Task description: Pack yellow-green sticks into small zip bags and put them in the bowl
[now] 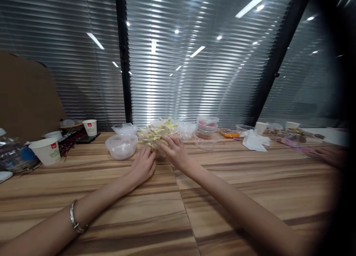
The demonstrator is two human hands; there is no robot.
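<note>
Yellow bundle, spiky and touched with pale pink, sits near the middle of the frame, on the far side of the wooden counter, with both hands on it. From where I stand, the left hand is at its lower left, fingers bent and lying close together; the right hand comes over its lower right, fingers curled onto the front. Whether either grip really pinches a piece or just presses, I can't tell.

As for how far it's got, the yellow pieces are together in one loose mass, so I'd call that much done. With neither hand off it, I'd judge the handling unfinished; how much is left doesn't show.

Just left of the bundle stands an open plastic tub, upright; I can't make out what's inside. Right of centre are crinkled clear plastic and a stack of tubs. Further out come an orange packet and white tissue, with another person's hand at the right edge. Over at the left edge, a paper cup stands beside a bottle.
</note>
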